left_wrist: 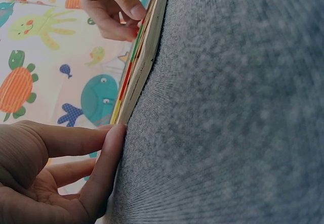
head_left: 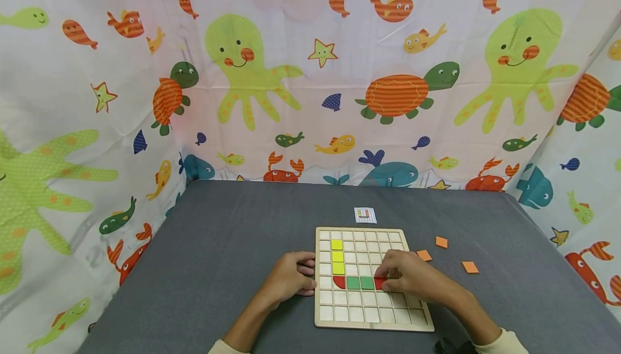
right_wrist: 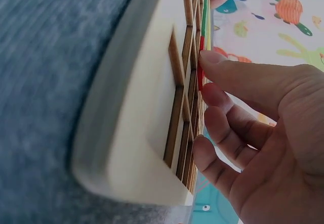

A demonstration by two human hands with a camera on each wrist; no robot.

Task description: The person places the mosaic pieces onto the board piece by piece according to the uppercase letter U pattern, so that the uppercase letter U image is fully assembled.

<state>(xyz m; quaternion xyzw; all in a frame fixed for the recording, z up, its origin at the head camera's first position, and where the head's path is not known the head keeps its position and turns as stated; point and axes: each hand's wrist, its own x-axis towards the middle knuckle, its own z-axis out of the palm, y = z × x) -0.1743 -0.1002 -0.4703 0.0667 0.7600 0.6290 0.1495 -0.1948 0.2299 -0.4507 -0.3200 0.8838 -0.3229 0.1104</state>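
Observation:
A wooden grid board [head_left: 371, 326] lies on the dark table, its cells framed by thin strips. My left hand [head_left: 287, 276] holds its left edge, thumb and index fingertip together at the rim in the left wrist view. With thumb and fingers, my right hand [head_left: 412, 274] pinches a red tile [head_left: 379, 283] at a cell, partly hidden under the fingertips. Left of that tile, in the same row, are two green square tiles [head_left: 360, 283] and a red rounded-corner tile [head_left: 339, 282]. Three yellow tiles [head_left: 337, 257] form a column above the rounded one.
Beyond the board lies a small pattern card [head_left: 365, 215] with a coloured U shape on a grid. Three orange tiles [head_left: 441, 242] are scattered right of the board, one close by the right hand. A sea-animal print curtain [head_left: 286, 84] hangs around the grey table [head_left: 242, 219].

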